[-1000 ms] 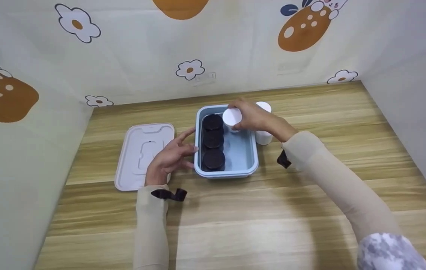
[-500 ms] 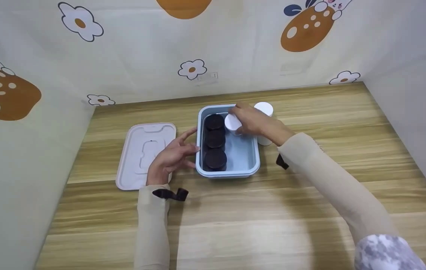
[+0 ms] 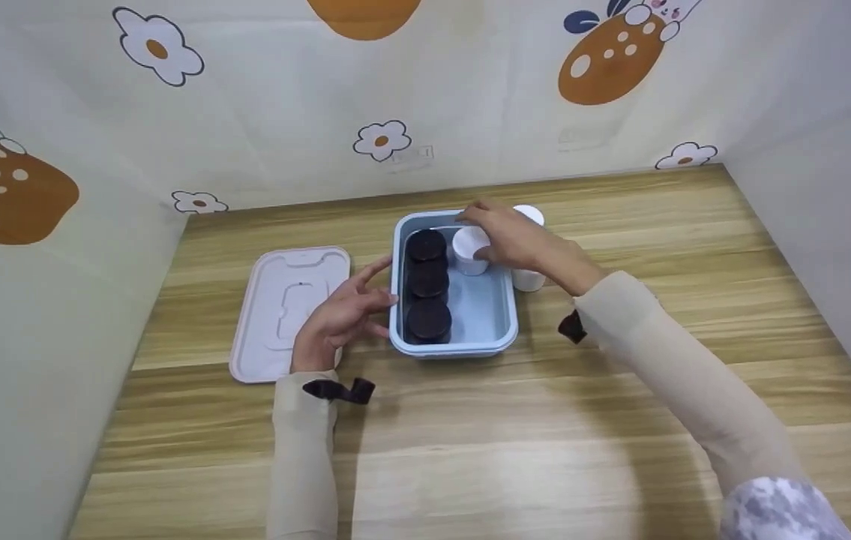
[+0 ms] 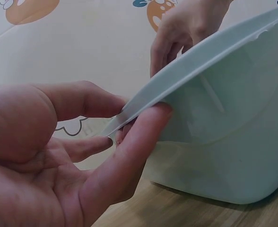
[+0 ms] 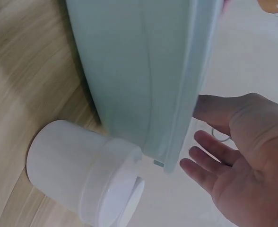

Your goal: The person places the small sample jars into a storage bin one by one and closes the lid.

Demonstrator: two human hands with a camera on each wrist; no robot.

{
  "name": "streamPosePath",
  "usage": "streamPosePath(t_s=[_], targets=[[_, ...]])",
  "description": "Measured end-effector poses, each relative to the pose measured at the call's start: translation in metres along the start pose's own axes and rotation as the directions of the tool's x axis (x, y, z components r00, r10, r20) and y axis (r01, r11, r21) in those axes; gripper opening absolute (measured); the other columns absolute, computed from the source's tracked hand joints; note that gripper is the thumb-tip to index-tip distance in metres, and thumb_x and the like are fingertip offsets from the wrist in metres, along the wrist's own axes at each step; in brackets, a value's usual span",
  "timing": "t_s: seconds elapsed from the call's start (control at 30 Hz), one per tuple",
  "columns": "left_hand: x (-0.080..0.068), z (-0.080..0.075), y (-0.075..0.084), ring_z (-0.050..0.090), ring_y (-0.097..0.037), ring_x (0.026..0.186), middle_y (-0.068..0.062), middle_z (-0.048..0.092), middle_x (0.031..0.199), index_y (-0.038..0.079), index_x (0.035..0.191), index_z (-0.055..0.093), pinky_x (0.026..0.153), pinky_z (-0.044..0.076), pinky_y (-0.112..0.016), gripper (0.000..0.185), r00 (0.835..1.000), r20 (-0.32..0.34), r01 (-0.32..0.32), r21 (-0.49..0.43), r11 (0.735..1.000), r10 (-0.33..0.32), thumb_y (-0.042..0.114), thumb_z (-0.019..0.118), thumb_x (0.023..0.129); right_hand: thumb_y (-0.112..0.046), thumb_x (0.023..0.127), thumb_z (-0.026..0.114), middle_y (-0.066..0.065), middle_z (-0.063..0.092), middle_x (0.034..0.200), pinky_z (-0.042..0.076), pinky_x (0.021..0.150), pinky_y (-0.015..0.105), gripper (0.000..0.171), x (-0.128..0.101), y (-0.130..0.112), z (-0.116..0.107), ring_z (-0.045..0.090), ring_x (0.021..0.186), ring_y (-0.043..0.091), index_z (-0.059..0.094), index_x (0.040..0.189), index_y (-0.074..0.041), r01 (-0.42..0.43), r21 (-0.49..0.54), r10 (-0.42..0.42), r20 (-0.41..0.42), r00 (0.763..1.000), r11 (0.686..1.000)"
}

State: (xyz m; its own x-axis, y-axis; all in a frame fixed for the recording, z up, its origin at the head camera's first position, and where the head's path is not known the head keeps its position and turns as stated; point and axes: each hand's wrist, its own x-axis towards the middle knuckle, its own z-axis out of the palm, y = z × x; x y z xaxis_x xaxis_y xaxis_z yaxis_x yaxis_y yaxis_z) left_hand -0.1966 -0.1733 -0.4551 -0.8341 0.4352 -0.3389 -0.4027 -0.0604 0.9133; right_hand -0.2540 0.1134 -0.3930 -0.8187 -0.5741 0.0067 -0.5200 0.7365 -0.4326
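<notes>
A light blue box (image 3: 504, 307) stands on the wooden table with three black-lidded jars (image 3: 426, 283) in a row along its left side. A white jar (image 3: 468, 246) stands in its back right part. My right hand (image 3: 486, 238) hovers just right of that jar; in the right wrist view its fingers (image 5: 206, 142) are spread over the box rim (image 5: 186, 109) and hold nothing. My left hand (image 3: 365, 296) touches the box's left wall with straight fingers (image 4: 139, 132) under the rim. A second white jar (image 3: 528, 279) stands outside, against the box's right wall.
The box's pale pink lid (image 3: 279, 300) lies flat to the left, partly under my left wrist. Patterned walls close in the table on the left, back and right. Bare wood stretches along the front of the table (image 3: 470, 450).
My right hand lowered the white jar into the box's back right part and loosened off it. The left hand stayed at the box's left wall.
</notes>
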Motion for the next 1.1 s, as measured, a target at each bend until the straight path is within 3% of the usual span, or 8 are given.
streamPosePath(t_s=[0.2,0.4,0.57,0.8,1.1], targets=[[-0.002,-0.001,0.001,0.066,-0.018,0.096,-0.004,0.068,0.084,0.022,0.159,0.023,0.056,0.064,-0.032,0.076,1.000,-0.001,0.008,-0.008,1.000,-0.008,-0.004,0.055,0.095,-0.006,0.092,0.070,0.018,0.048,0.140,0.047,0.112,0.050,0.059,-0.019,0.005,-0.006,0.051,0.129,0.035,0.048,0.146,-0.007,0.006,0.157,0.022,-0.179,0.984,0.988],[-0.004,-0.001,0.002,0.067,-0.018,0.094,-0.005,0.069,0.089,0.022,0.160,0.022,0.057,0.064,-0.033,0.077,1.000,0.000,0.006,0.007,1.000,-0.006,-0.003,0.055,0.095,-0.005,0.089,0.074,0.018,0.056,0.133,0.051,0.106,0.047,0.054,-0.038,0.017,-0.004,0.056,0.122,0.032,0.055,0.140,-0.004,0.079,0.280,0.023,-0.345,0.938,0.957],[-0.002,0.002,0.001,0.068,-0.020,0.096,-0.007,0.069,0.090,0.022,0.160,0.023,0.056,0.064,-0.035,0.077,1.000,0.001,-0.004,0.004,1.000,0.004,-0.003,0.055,0.095,-0.005,0.086,0.077,0.021,0.062,0.123,0.053,0.100,0.050,0.049,-0.053,0.029,-0.001,0.058,0.114,0.037,0.061,0.132,0.000,0.121,0.330,0.034,-0.428,0.903,0.936],[-0.001,0.002,-0.001,0.068,-0.021,0.093,-0.012,0.066,0.103,0.023,0.159,0.024,0.054,0.063,-0.032,0.075,1.000,-0.005,-0.006,-0.002,1.000,0.006,-0.003,0.054,0.095,-0.006,0.084,0.079,0.018,0.062,0.126,0.051,0.100,0.050,0.047,-0.068,0.045,0.014,0.056,0.120,0.033,0.064,0.129,-0.001,0.082,0.444,0.141,-0.446,0.884,0.892],[-0.001,0.001,-0.001,0.069,-0.020,0.091,-0.011,0.067,0.102,0.023,0.160,0.022,0.055,0.064,-0.033,0.077,1.000,0.012,-0.003,-0.007,1.000,0.003,-0.002,0.055,0.095,-0.008,0.082,0.082,0.018,0.059,0.128,0.051,0.101,0.047,0.052,-0.081,0.064,0.033,0.054,0.123,0.028,0.064,0.130,-0.003,0.032,0.570,0.256,-0.417,0.872,0.821]])
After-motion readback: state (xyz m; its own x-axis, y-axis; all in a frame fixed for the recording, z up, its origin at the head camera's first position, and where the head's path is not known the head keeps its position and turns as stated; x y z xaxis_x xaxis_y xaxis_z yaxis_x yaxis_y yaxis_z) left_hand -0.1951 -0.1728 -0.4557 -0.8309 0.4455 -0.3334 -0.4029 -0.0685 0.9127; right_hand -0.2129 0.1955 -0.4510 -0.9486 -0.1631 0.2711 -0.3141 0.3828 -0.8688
